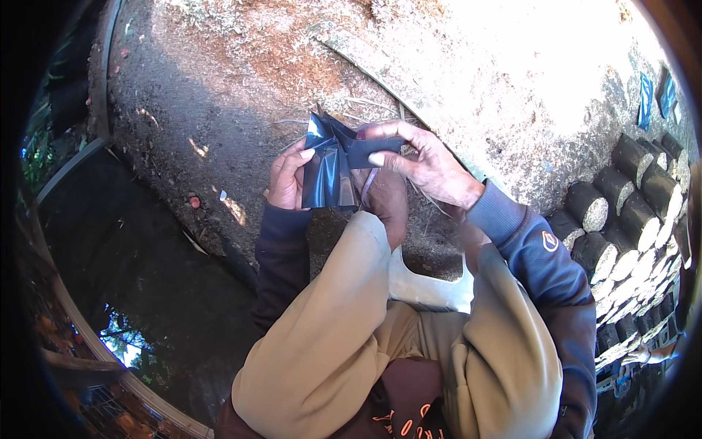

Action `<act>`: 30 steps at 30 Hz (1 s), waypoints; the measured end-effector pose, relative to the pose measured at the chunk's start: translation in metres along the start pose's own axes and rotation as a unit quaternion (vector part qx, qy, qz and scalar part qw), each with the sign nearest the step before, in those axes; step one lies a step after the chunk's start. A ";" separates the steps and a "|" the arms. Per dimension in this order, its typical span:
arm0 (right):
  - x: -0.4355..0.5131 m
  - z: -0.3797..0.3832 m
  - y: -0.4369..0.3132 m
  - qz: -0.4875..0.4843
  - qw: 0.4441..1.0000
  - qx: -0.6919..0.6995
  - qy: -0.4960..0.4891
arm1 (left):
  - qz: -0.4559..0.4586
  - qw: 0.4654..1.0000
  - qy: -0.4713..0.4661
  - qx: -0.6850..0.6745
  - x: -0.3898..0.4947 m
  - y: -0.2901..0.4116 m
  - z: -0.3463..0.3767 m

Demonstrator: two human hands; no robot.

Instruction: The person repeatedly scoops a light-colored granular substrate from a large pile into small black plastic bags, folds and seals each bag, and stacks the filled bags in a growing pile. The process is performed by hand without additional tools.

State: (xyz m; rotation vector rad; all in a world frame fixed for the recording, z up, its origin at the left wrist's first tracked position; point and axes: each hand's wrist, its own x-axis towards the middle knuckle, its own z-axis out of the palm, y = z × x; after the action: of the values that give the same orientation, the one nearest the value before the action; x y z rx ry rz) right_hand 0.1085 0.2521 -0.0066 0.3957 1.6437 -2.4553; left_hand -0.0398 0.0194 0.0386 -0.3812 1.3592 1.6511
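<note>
A black plastic bag, glossy and creased, is held between both hands above my left foot. My left hand grips its left edge, the thumb lying on the front face. On the other side my right hand pinches a folded flap of the bag between thumb and fingers. The upper part of the bag fans out into pointed folds. Whether anything is inside cannot be seen.
At the right lie many stacked black bags filled with pale material. Loose blue-black bags lie beyond them. A dark, water-like surface with a frame is at the left. Another person's hand shows at the lower right. A white seat is beneath me.
</note>
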 end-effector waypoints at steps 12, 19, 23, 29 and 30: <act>-0.016 -0.007 0.012 0.158 0.977 0.094 0.113 | 0.003 0.957 0.193 0.218 -0.002 0.019 -0.078; -0.017 0.001 0.008 0.141 0.977 0.095 0.126 | 0.152 0.861 0.060 0.482 -0.016 -0.002 0.040; -0.010 0.004 -0.013 0.186 0.973 0.070 0.115 | 0.187 0.856 -0.083 0.474 -0.005 -0.024 0.080; -0.010 0.003 -0.005 0.106 0.977 0.117 0.144 | 0.113 0.914 -0.073 0.383 -0.010 -0.033 0.100; -0.010 0.003 -0.011 0.106 0.977 0.119 0.139 | 0.126 0.907 -0.071 0.397 -0.009 -0.036 0.104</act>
State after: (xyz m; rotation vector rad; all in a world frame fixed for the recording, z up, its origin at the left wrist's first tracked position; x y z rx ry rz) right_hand 0.1146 0.2532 0.0071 0.9339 1.3099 -2.5254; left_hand 0.0256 0.1064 0.0592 0.4005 1.8771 1.1422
